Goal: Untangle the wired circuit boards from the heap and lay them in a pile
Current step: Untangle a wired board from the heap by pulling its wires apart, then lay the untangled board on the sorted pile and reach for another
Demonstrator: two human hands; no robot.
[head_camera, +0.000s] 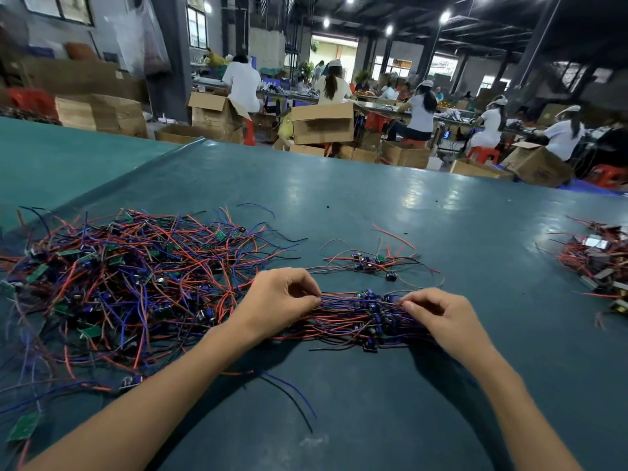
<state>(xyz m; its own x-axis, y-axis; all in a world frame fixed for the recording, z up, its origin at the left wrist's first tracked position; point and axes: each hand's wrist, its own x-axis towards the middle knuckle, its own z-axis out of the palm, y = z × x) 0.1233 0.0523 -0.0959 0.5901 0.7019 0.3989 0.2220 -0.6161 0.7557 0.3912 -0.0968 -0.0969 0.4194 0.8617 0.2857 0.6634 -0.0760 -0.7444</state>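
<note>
A big tangled heap [129, 283] of small green circuit boards with red, blue and black wires covers the left of the green table [390, 205]. In front of me lies an ordered pile [360, 314] of boards, their wires running left to right. My left hand [275, 300] pinches wires at the pile's left end. At the right end, my right hand [438, 317] pinches wires with curled fingers. A small loose cluster of wired boards [370, 261] lies just behind the pile.
Another heap of wired parts [598, 260] sits at the table's right edge. A stray blue and black wire pair [292, 399] lies near me. Beyond the table's far edge stand cardboard boxes [323, 124], red stools and seated workers.
</note>
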